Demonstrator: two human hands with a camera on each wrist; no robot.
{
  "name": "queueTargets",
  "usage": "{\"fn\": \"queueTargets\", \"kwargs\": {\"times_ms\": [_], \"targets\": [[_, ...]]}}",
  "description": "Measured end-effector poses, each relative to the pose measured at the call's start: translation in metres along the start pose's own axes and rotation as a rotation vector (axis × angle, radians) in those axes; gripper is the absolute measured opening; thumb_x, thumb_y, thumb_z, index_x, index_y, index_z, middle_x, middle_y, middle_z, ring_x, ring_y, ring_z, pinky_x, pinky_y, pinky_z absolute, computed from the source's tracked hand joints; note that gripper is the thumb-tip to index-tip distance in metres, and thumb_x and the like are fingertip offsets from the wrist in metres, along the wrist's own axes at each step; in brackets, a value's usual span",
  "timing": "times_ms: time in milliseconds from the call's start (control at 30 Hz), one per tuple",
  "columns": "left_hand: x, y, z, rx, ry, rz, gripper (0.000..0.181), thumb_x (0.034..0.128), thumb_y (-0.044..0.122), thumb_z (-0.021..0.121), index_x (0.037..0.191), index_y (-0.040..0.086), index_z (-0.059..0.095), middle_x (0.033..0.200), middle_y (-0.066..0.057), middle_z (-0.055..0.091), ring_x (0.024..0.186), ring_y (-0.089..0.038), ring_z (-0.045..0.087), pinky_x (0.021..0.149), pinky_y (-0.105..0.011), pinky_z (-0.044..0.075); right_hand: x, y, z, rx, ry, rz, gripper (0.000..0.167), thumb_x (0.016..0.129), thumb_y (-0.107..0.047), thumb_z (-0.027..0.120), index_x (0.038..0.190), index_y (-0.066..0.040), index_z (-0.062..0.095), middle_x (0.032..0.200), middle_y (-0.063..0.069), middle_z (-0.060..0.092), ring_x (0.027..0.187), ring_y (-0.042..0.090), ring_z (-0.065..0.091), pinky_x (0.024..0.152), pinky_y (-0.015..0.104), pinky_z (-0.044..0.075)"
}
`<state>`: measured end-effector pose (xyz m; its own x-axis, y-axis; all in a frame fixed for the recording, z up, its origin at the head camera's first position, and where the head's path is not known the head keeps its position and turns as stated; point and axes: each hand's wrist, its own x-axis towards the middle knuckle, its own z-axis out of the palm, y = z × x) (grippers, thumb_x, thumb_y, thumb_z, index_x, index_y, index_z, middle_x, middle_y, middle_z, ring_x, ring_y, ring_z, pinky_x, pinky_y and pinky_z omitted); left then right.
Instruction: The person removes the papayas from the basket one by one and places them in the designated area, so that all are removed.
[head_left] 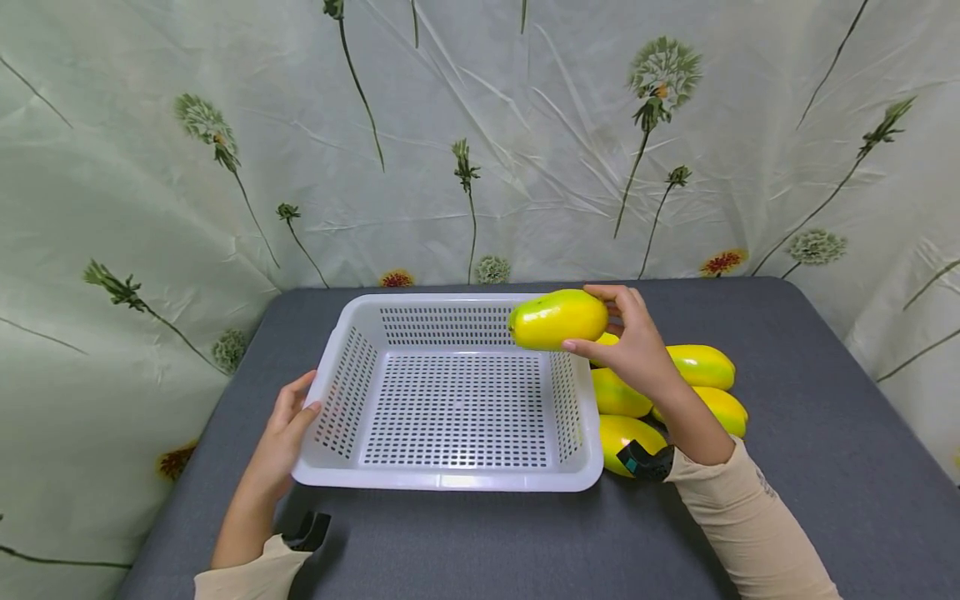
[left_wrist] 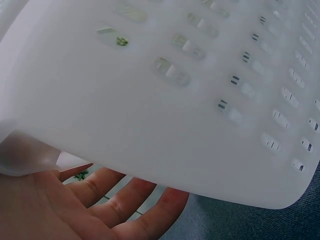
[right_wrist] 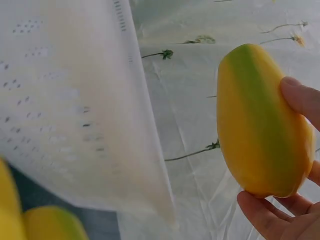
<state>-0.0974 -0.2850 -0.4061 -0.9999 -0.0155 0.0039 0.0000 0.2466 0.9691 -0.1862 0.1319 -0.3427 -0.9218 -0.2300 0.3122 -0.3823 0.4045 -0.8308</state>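
A yellow papaya (head_left: 558,319) is held by its end in my right hand (head_left: 636,346), over the far right corner of the white plastic basket (head_left: 450,481). In the right wrist view the papaya (right_wrist: 262,120) shows a green stripe, with the thumb on one side and fingertips at its end. My left hand (head_left: 281,437) grips the basket's left rim, thumb on top and fingers outside. The left wrist view shows those fingers (left_wrist: 135,200) under the rim, beside the slotted basket wall (left_wrist: 115,110). No fruit shows inside the basket.
Several more papayas (head_left: 701,367) lie on the grey tabletop (head_left: 802,433) right of the basket, some partly hidden by the right arm and the basket's side. A pale flower-printed curtain (head_left: 555,167) hangs behind the table. Each wrist wears a black band (head_left: 645,461).
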Motion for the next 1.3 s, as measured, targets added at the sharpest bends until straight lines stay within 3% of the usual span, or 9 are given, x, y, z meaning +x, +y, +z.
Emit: {"fn": "queueTargets", "kwargs": {"times_ms": [200, 433, 667, 967, 1200, 1300], "targets": [[0.0, 0.0, 0.0, 0.004, 0.001, 0.001, 0.049, 0.0989, 0.02, 0.031, 0.141, 0.007, 0.01, 0.12, -0.025, 0.033, 0.092, -0.024, 0.053, 0.063, -0.043, 0.049, -0.02, 0.006, -0.01, -0.005, 0.046, 0.041, 0.07, 0.073, -0.019, 0.076, 0.13, -0.004, 0.037, 0.123, 0.012, 0.032, 0.106, 0.028, 0.038, 0.088, 0.045, 0.036], [0.0, 0.0, 0.0, 0.0, -0.004, 0.006, 0.049, 0.0989, 0.021, 0.031, 0.141, 0.007, 0.01, 0.12, -0.025, 0.033, 0.091, -0.02, 0.054, 0.063, -0.042, 0.049, -0.044, 0.012, -0.019, -0.05, 0.099, 0.083, 0.07, 0.073, -0.016, 0.075, 0.129, -0.002, 0.036, 0.121, 0.012, 0.033, 0.107, 0.025, 0.038, 0.084, 0.02, 0.037], [0.0, -0.001, 0.0, 0.002, -0.004, 0.007, 0.049, 0.0988, 0.022, 0.032, 0.141, 0.007, 0.01, 0.122, -0.025, 0.033, 0.09, -0.018, 0.055, 0.062, -0.043, 0.05, -0.07, 0.027, -0.028, -0.079, 0.162, 0.123, 0.069, 0.071, -0.014, 0.077, 0.125, 0.001, 0.036, 0.124, 0.013, 0.034, 0.106, 0.028, 0.037, 0.081, 0.012, 0.036], [0.001, -0.001, -0.001, 0.003, 0.001, 0.01, 0.049, 0.0988, 0.022, 0.032, 0.141, 0.007, 0.01, 0.122, -0.025, 0.034, 0.091, -0.017, 0.054, 0.064, -0.043, 0.049, -0.101, 0.041, -0.038, -0.14, 0.235, 0.162, 0.068, 0.071, -0.01, 0.077, 0.126, 0.001, 0.038, 0.122, 0.011, 0.032, 0.1, 0.01, 0.037, 0.076, 0.006, 0.033], [0.002, -0.001, 0.0, 0.0, 0.004, 0.006, 0.049, 0.0988, 0.022, 0.032, 0.141, 0.007, 0.011, 0.124, -0.024, 0.034, 0.091, -0.017, 0.054, 0.064, -0.042, 0.049, -0.128, 0.12, -0.049, -0.185, 0.303, 0.194, 0.077, 0.066, -0.023, 0.08, 0.131, -0.021, 0.039, 0.126, 0.003, 0.03, 0.105, 0.017, 0.038, 0.076, 0.006, 0.035], [0.001, -0.001, 0.0, 0.003, 0.008, 0.0, 0.049, 0.0988, 0.023, 0.032, 0.141, 0.007, 0.011, 0.124, -0.024, 0.034, 0.091, -0.017, 0.054, 0.064, -0.042, 0.049, -0.138, 0.121, -0.052, -0.2, 0.319, 0.226, 0.078, 0.067, -0.023, 0.08, 0.132, -0.021, 0.037, 0.126, 0.005, 0.03, 0.105, 0.016, 0.039, 0.075, 0.006, 0.034]]}}
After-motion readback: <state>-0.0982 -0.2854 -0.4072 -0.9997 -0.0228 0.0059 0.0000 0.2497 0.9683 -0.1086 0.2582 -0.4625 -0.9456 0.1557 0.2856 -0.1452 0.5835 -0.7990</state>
